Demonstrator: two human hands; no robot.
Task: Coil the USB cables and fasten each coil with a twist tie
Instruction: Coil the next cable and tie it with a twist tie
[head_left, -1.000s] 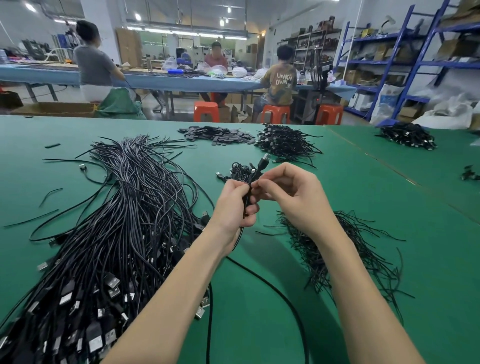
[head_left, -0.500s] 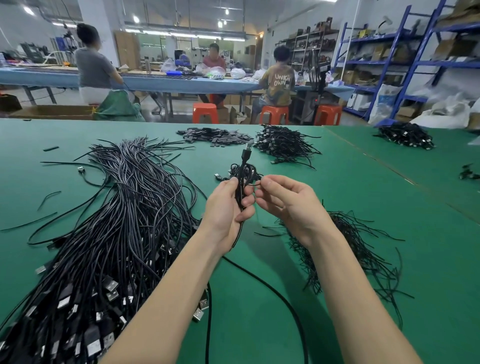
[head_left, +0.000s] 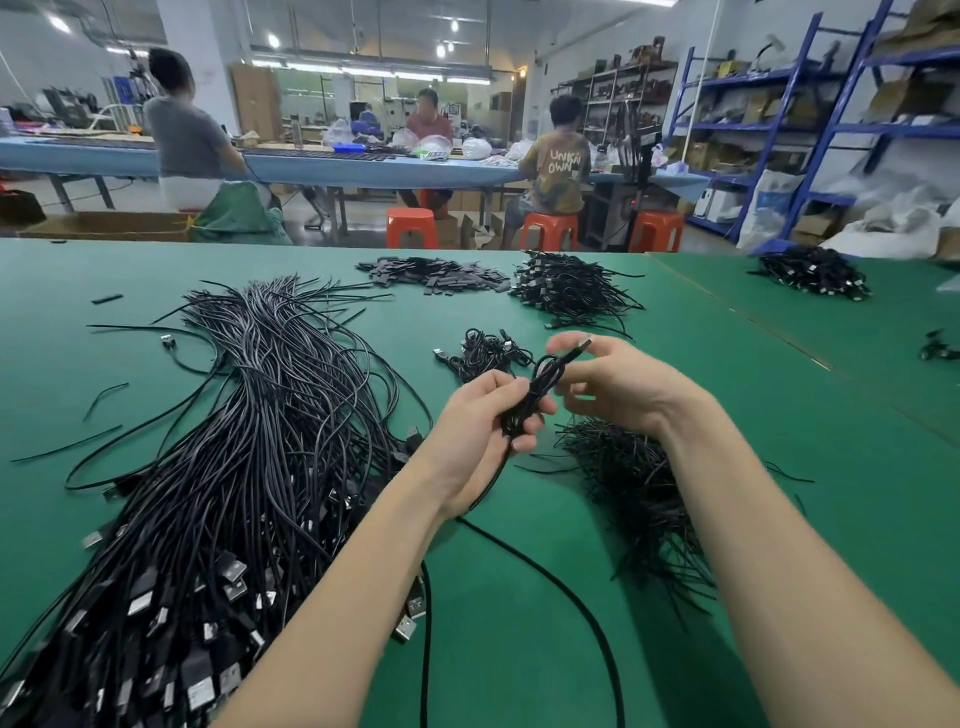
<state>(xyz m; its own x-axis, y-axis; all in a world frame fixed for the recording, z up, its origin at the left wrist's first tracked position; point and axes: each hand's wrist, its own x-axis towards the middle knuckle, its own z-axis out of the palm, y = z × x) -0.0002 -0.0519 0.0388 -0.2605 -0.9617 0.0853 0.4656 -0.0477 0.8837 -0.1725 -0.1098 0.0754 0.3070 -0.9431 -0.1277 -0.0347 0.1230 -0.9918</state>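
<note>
Above the green counter (head_left: 701, 415), the left hand (head_left: 467, 431) grips one thin black USB cable (head_left: 524, 405) folded into a coil; the right hand (head_left: 618, 384) pinches its plug end. One large heap of loose black cables (head_left: 234, 441) lies left of the coil, one pile of black twist ties (head_left: 634, 483) right.

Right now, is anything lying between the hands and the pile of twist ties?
Nothing visible is. The twist ties lie on the green table just under the right hand. The left hand grips the coiled USB cable.
</note>
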